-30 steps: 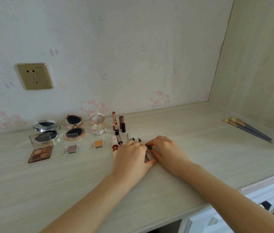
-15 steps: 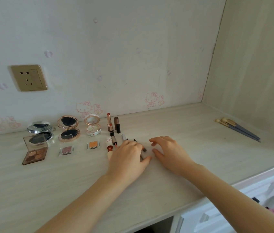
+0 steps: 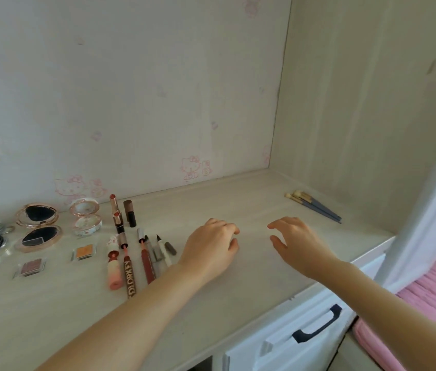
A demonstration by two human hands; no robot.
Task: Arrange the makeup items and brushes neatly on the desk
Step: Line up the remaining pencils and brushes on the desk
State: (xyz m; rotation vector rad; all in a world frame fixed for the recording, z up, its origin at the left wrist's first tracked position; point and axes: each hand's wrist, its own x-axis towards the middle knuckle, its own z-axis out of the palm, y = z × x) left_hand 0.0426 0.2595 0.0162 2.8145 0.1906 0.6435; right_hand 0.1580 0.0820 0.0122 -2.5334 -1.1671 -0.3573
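Head view, left to right: open compacts (image 3: 39, 228) and small eyeshadow pans (image 3: 31, 266) sit at the desk's (image 3: 238, 295) far left, two upright lipsticks (image 3: 117, 215) behind a row of lip glosses and liner pens (image 3: 141, 257) laid side by side. Just right of that row hovers the left hand (image 3: 208, 250) — fingers loosely curled, holding nothing. A bare gap of desk, then the right hand (image 3: 295, 242), fingers relaxed and spread wide, thumb apart, also holding nothing. Well apart at the far right, near the side panel, lie the brushes (image 3: 314, 206) — bundled together, bristles toward the wall.
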